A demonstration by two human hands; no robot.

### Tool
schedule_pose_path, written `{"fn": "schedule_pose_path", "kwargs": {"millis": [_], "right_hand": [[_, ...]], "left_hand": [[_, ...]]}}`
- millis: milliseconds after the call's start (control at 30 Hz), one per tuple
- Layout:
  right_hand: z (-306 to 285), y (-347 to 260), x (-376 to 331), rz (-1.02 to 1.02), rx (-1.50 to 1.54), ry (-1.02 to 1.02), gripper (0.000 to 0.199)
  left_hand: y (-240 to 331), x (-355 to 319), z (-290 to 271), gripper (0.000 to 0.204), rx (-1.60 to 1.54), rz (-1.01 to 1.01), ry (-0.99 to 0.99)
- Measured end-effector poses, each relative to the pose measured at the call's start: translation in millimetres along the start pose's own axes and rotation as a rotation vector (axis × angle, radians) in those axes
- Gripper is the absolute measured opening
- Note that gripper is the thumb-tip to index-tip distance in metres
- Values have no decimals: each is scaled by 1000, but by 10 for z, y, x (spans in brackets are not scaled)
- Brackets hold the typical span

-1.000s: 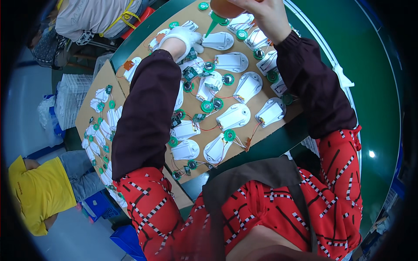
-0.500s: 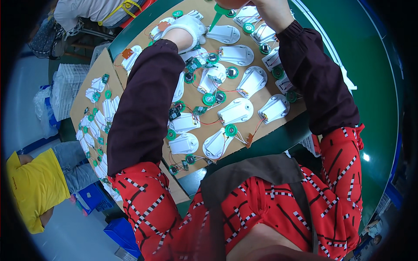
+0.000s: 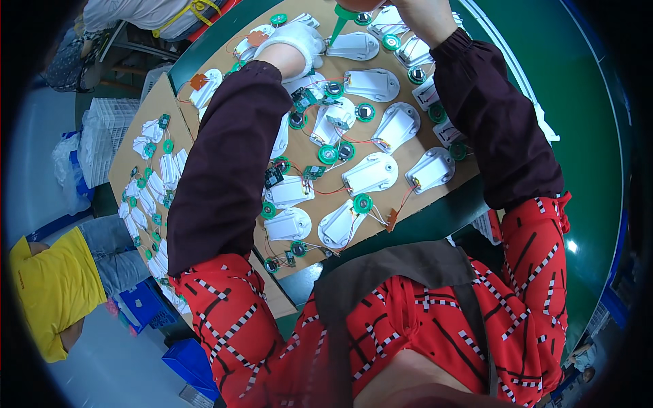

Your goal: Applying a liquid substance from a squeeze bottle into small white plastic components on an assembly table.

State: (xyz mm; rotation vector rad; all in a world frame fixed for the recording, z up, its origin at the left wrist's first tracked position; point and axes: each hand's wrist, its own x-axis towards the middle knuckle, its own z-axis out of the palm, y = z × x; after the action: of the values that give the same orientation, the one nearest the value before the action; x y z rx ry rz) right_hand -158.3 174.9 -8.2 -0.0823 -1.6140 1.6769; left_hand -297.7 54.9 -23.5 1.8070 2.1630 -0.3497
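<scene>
My left hand (image 3: 304, 45), in a white glove, is at the narrow end of a white plastic housing (image 3: 355, 46). Its fingers are curled together, and whatever they pinch is hidden. At the top edge my bare right hand (image 3: 416, 15) is partly cut off by the frame. It grips a dispenser with a green tapered nozzle (image 3: 340, 26), whose body is mostly out of view. The nozzle points down, its tip beside my left fingertips at the housing's narrow end. Around them lie white housings (image 3: 372, 85) with wired round green-rimmed parts (image 3: 364, 112) and a green circuit board (image 3: 303, 100).
Brown cardboard (image 3: 428, 139) covers the green table (image 3: 578, 170). More housings (image 3: 170, 170) lie on a second sheet at left. White crates (image 3: 112, 122) and blue bins (image 3: 192, 367) stand on the floor. A person in a yellow top (image 3: 58, 292) is at left; another sits at upper left.
Both hands stay nearly in place, with the nozzle still at the same housing. The view has shifted slightly, and the person in yellow has moved a little.
</scene>
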Motion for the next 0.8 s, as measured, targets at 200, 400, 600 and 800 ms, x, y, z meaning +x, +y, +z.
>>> {"fn": "schedule_pose_path", "kwargs": {"millis": [200, 400, 600, 800], "right_hand": [[42, -99, 6, 52, -94, 33, 47], [-9, -23, 27, -50, -73, 9, 45], [-15, -2, 41, -84, -63, -3, 45], [42, -107, -11, -133, -293, 32, 44]], "left_hand": [[-189, 115, 200, 28, 274, 177, 76], [-184, 165, 238, 27, 317, 174, 72], [-189, 183, 267, 29, 326, 165, 93], [-134, 229, 251, 29, 335, 98, 29]]}}
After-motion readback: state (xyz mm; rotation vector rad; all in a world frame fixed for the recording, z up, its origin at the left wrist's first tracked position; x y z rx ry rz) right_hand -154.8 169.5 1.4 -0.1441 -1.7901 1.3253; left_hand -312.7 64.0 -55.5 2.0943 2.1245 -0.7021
